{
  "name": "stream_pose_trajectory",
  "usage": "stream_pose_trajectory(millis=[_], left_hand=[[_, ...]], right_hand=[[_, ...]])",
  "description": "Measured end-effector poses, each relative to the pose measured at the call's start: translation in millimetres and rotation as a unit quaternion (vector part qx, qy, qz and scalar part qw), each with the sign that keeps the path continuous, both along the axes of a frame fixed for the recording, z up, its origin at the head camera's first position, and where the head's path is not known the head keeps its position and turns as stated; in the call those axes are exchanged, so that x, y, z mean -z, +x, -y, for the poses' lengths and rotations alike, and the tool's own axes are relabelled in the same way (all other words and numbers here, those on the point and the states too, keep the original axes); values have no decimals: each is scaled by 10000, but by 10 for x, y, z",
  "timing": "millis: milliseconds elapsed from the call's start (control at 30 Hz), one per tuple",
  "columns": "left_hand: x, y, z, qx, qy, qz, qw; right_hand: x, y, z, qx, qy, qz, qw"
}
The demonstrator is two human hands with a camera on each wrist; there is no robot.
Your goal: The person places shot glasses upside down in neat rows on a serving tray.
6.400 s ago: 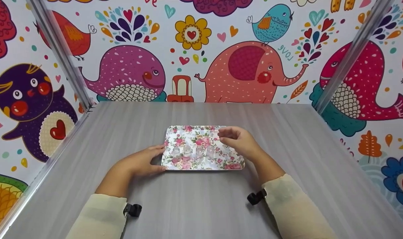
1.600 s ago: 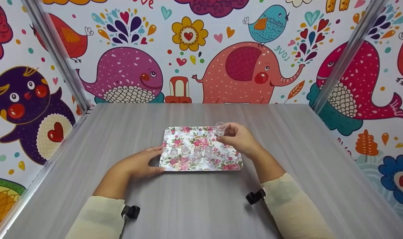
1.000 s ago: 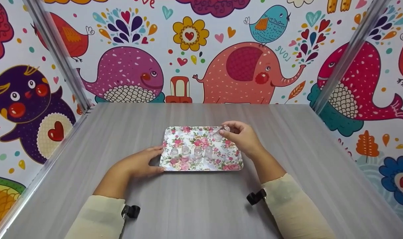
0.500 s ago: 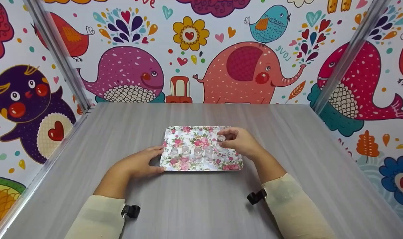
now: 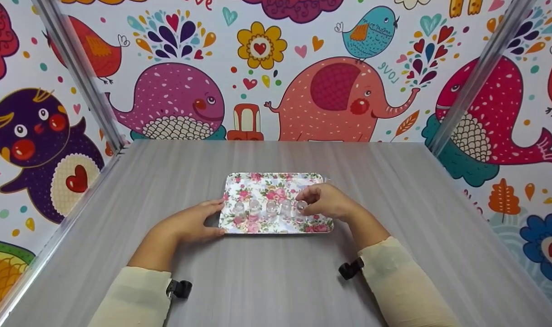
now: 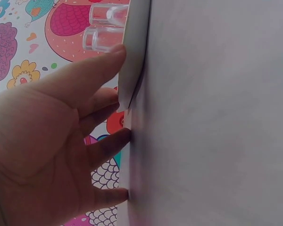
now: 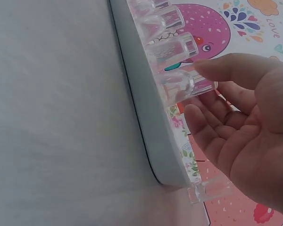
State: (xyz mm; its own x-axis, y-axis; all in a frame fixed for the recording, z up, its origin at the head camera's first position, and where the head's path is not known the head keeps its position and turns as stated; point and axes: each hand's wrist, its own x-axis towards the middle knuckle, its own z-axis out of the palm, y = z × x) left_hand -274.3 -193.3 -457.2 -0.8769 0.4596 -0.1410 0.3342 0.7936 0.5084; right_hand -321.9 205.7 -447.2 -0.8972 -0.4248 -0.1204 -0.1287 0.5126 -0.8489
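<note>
A floral tray [image 5: 262, 186] lies on the table, bearing a row of small clear cups [image 5: 254, 208] that look mouth down. My right hand [image 5: 328, 200] pinches the rightmost cup [image 5: 301, 207] between thumb and fingers, at the end of that row. In the right wrist view this cup [image 7: 179, 85] stands at the tray, the thumb tip on its outer end. My left hand [image 5: 194, 221] touches the tray's left side, with its thumb at the near corner. The left wrist view shows two further fingertips [image 6: 122, 195] down at the table.
Another clear cup [image 7: 210, 189] stands just past the tray's right end, mostly hidden behind my right hand in the head view. The grey table [image 5: 276, 281] reaches to patterned walls [image 5: 257, 91] at the back and sides. Metal posts [image 5: 82, 75] rise at the corners.
My right hand turns a clear cup over above the tray's far right, then brings it toward me to the right end of the row. The left hand stays at the tray.
</note>
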Motion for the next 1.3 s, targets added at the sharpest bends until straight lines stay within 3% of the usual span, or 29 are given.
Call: stream_pose_trajectory(millis=[233,467,667,900,1067,1300], left_hand=[[-23,11,-4,-41,-44,51,10000],[8,-17,9,8,-47,17,10000],[9,-11,-2,-46,-56,62,10000],[13,-5,-7,-83,-53,117,9999],[18,-10,-6,-108,-76,117,9998],[-1,-5,-2,65,-34,-38,10000]], right_hand=[[-97,-39,-60,157,-397,-260,9987],[-152,-111,-169,882,-820,-451,9917],[-155,-195,-340,1654,-985,-699,9788],[-96,-291,-512,2462,-1233,-678,9589],[9,-364,-570,2509,-1211,-649,9582],[184,-434,-567,2345,-1100,27,9659]])
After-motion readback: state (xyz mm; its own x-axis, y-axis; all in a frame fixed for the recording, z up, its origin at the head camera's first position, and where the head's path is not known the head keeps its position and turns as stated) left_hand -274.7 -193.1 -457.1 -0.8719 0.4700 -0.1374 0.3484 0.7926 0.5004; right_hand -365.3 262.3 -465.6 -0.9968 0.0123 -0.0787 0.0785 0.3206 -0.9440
